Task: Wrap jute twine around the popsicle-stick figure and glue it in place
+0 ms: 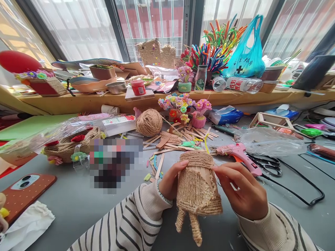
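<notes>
A twine-wrapped, cup-shaped craft piece [195,191] is tilted above the table, with two short twine-covered legs pointing down toward me. Coils of jute twine cover most of it; a bare tan patch shows near its upper right. My left hand [170,179] grips its left side, the thumb lying on the coils. At the upper right edge, my right hand [242,188] is closed in a pinch on the jute twine [212,165] beside the wrapping. Beyond the piece sits a ball of jute twine [149,122], a loose strand leaving its right side.
A pink glue gun [239,155] and black scissors [268,164] lie right of the piece. Craft sticks [170,139] are scattered behind it. A phone [28,191] and crumpled tissue [32,223] lie at left. The back ledge [104,103] is crowded with craft supplies.
</notes>
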`<state>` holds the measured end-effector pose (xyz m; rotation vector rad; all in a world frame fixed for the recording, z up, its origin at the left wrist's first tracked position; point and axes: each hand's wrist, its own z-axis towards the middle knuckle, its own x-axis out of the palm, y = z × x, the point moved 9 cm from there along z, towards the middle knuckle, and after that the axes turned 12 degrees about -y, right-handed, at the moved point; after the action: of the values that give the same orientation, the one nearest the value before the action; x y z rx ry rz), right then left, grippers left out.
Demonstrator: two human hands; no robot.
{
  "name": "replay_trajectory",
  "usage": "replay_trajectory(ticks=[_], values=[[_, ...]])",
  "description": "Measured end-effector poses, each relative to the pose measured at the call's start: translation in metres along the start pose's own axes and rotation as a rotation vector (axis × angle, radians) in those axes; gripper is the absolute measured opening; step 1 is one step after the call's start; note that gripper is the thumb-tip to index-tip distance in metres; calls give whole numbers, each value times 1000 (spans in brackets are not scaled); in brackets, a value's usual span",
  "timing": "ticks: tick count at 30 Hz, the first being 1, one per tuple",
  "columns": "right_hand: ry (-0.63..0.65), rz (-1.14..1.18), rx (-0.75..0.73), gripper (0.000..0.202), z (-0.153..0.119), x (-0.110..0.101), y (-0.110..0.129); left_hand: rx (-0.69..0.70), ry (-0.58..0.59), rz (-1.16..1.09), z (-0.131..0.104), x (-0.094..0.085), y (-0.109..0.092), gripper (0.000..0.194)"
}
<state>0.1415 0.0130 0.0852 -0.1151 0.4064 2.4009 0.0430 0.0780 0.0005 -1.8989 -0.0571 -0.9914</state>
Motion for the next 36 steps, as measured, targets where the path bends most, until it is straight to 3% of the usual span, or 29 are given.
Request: replay_trajectory(ticks=[3,5,12,17,24,28,30,33,36], values=[[-4,-1,0,32,3,-1,1,-16,95,-5,-3,10,0,54],[-2,4,-3,33,4,-2,1,-4,92,-2,-3,8,0,54],[18,-22,-23,34,0,1,-4,47,-56,-5,2,-10,-1,56],[-23,-136,-59,25,-1,-2,-9,46,-191,-48,5,-21,-3,46],[-23,-329,-62,8,-1,-7,-46,114,-300,-136,8,-28,-14,30],[127,-439,26,40,-17,-2,-79,170,-315,-136,7,-29,-18,30],[306,-468,146,49,-32,8,-94,210,-341,-99,6,-33,-19,35],[569,-528,340,39,-57,21,-105,343,-365,-29,3,-39,-25,42],[696,-569,369,28,-68,32,-95,473,-387,20,-2,-44,-32,51]])
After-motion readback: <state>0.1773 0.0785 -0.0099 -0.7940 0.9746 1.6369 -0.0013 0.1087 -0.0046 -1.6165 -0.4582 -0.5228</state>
